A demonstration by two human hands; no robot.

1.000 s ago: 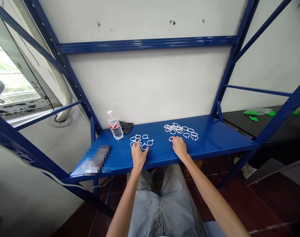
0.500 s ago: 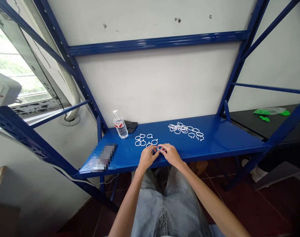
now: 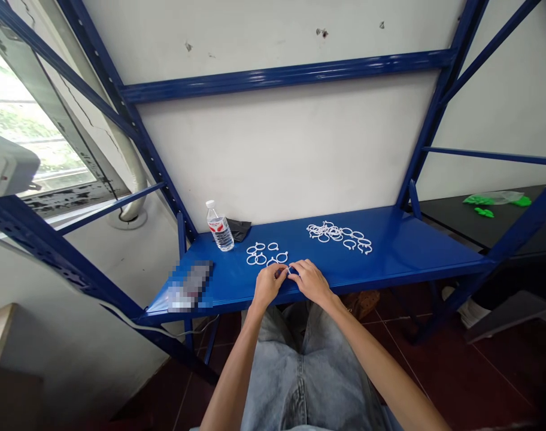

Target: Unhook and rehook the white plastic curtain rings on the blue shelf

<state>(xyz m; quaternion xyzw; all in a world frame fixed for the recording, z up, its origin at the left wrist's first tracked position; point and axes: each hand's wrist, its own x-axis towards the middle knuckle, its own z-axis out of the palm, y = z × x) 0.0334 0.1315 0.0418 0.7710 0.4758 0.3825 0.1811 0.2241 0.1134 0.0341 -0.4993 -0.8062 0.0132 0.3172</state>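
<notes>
Here the person's left hand (image 3: pixel 268 286) and right hand (image 3: pixel 311 282) meet, fingers (image 3: pixel 299 267) closed on a small white plastic ring (image 3: pixel 288 270) over a blue steel shelf (image 3: pixel 403 251). A loose group of rings (image 3: pixel 266 254) lies just beside them, and a bigger heap of rings (image 3: pixel 338 236) lies further right.

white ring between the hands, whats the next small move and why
Probably set the small white plastic ring down with the loose group of rings, just beyond the left hand. The left hand and the right hand both pinch it at the front of the blue steel shelf, and that group lies closest, apart from the tangled pile.
</notes>
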